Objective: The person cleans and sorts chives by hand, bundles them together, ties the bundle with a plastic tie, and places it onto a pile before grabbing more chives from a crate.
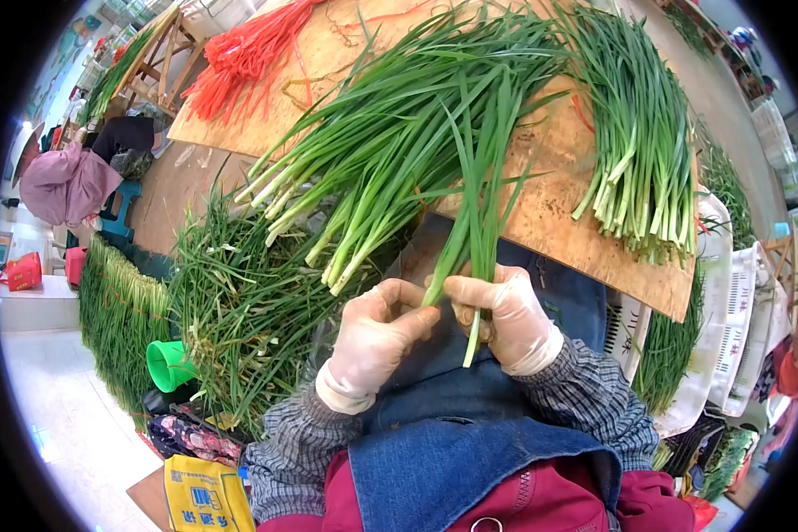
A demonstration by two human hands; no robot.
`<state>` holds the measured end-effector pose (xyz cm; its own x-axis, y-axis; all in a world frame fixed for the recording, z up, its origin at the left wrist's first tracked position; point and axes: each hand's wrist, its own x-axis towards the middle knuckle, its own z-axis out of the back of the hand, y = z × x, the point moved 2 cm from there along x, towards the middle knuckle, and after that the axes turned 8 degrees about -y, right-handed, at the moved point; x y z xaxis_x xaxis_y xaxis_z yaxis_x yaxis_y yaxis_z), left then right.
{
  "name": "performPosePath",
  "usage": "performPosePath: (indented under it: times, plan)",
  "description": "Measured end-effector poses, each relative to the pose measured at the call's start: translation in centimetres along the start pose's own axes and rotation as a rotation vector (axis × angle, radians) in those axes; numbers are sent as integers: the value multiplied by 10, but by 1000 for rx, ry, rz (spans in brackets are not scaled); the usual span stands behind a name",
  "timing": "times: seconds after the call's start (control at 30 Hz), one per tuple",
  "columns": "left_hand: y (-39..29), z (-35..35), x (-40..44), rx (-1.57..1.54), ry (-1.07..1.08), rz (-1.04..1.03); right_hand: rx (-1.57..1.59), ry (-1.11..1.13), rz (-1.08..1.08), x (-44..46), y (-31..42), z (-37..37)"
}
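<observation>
My left hand (377,332), in a thin whitish glove, pinches the lower part of some garlic chives (457,248). Gloved as well, my right hand (508,317) grips stems of the chives just beside it, and one pale stem end (473,344) pokes out below its fingers. The leaves rise from both hands towards the board. Ahead, a loose heap of garlic chives (399,151) lies on a wooden board (585,257), stem ends towards me. A neater bunch (634,151) rests on the board's right side.
Red plastic ties (248,62) lie at the board's far left. A pile of tangled leaves (239,301) stands left of my lap, near a green cup-like container (170,365). White plastic crates (727,328) are at right. Another person (71,182) sits bent over at far left.
</observation>
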<state>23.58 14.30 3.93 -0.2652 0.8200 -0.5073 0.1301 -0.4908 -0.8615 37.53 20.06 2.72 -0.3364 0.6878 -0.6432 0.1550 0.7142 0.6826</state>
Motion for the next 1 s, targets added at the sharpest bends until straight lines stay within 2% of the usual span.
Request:
performPosePath:
  times: [0.03, 0.13, 0.3, 0.4, 0.5, 0.6, 0.7, 0.8, 0.93, 1.0]
  plan:
    - [5, -2, 1, 9, -17, -30, -28, 7, 4, -1, -1, -1]
    - [4, -1, 4, -120, 87, 140, -70, -15, 12, -2, 1, 3]
    - [16, 4, 12, -425, 216, 212, -55, 22, -6, 2, 0, 10]
    - [18, 1, 13, -349, 196, 171, -31, 18, -13, 3, -2, 11]
    - [16, 5, 14, -220, 273, 189, -21, 14, -19, 3, -3, 12]
    - [19, 0, 16, -308, 146, 179, -3, -2, -28, 4, -4, 14]
    - [24, 7, 19, -288, 189, 205, -3, -26, -23, 5, -5, 16]
    - [16, 1, 18, -198, 104, 176, -15, -44, -8, 6, -6, 18]
    - [5, -8, 18, -7, 103, 132, -37, -61, 27, 1, -4, 12]
    - [7, -12, 20, -57, 74, 104, -1, -76, 57, -1, -3, 10]
